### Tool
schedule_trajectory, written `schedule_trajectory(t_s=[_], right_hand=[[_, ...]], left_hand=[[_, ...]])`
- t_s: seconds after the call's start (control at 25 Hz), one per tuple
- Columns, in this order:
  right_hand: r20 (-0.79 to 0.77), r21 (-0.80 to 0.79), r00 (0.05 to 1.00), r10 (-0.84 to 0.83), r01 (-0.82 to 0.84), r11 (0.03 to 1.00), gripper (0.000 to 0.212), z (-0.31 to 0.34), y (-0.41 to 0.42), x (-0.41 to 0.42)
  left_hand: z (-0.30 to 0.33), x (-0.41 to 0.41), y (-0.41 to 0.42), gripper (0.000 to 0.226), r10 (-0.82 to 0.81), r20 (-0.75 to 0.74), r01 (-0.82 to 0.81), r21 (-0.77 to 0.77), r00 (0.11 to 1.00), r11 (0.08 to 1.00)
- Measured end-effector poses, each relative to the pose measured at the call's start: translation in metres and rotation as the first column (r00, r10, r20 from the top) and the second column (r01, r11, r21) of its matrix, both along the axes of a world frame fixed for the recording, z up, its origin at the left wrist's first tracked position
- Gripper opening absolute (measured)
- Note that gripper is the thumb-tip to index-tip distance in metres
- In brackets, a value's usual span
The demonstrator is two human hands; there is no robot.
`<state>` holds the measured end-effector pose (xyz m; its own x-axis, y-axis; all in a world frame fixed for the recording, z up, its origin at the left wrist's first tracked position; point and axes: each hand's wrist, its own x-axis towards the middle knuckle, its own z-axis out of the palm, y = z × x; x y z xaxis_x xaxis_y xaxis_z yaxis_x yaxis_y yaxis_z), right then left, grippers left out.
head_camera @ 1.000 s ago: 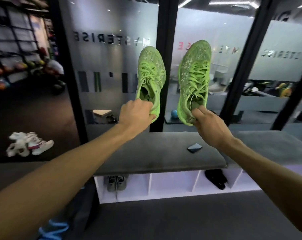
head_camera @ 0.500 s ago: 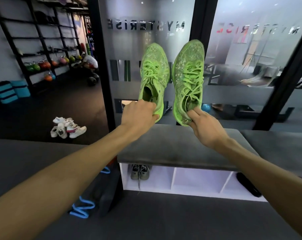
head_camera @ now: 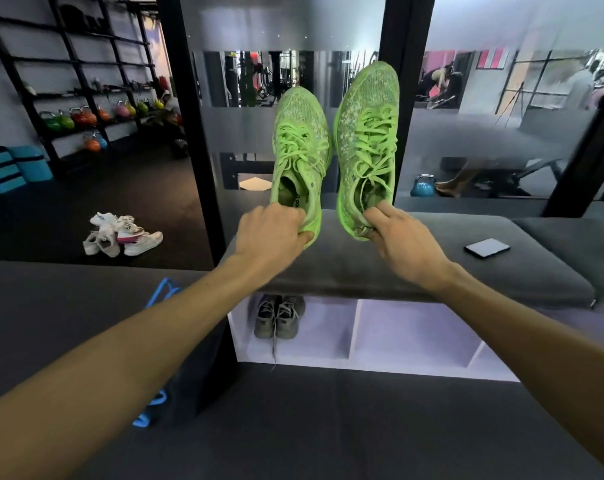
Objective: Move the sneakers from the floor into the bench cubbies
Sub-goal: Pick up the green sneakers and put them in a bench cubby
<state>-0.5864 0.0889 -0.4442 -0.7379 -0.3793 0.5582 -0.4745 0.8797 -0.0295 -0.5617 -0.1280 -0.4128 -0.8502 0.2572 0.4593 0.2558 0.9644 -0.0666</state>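
I hold two bright green sneakers up in front of me, toes pointing away. My left hand (head_camera: 271, 233) grips the heel of the left green sneaker (head_camera: 300, 147). My right hand (head_camera: 402, 244) grips the heel of the right green sneaker (head_camera: 366, 133). Both shoes hang above the grey padded bench (head_camera: 414, 271). Under the cushion run white cubbies (head_camera: 411, 334). The leftmost cubby holds a pair of grey sneakers (head_camera: 279, 317); the one beside it has nothing in it. A pile of white sneakers (head_camera: 120, 235) lies on the dark floor at the left.
A phone (head_camera: 487, 247) lies on the bench cushion at the right. A black pillar (head_camera: 193, 126) and glass wall stand behind the bench. A dark bag with blue straps (head_camera: 162, 344) rests left of the cubbies. Kettlebell racks (head_camera: 85, 116) line the far left wall.
The view has swung so the bench and its cubbies sit more to the centre and nearer. Both hands with the green sneakers have dropped lower, closer to the bench cushion.
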Motion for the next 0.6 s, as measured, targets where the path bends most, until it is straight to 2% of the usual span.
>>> schedule_trajectory(t_s=[0.28,0.48,0.6], right_hand=[[0.022,0.020,1.000,-0.018,0.018,1.000,0.008,-0.177,-0.001,-0.002],[0.101,0.043,0.994,-0.036,0.032,0.999,0.009,-0.273,-0.016,0.013],[0.182,0.032,0.981,-0.065,0.060,0.998,0.007,-0.321,-0.029,0.022]], left_hand=[[-0.176,-0.009,0.000,0.033,-0.007,0.030,0.006,0.004,1.000,1.000],[-0.267,-0.004,-0.012,0.034,-0.018,0.081,0.022,-0.041,0.997,0.999],[-0.318,-0.002,-0.024,0.033,-0.040,0.139,0.043,-0.014,0.989,0.999]])
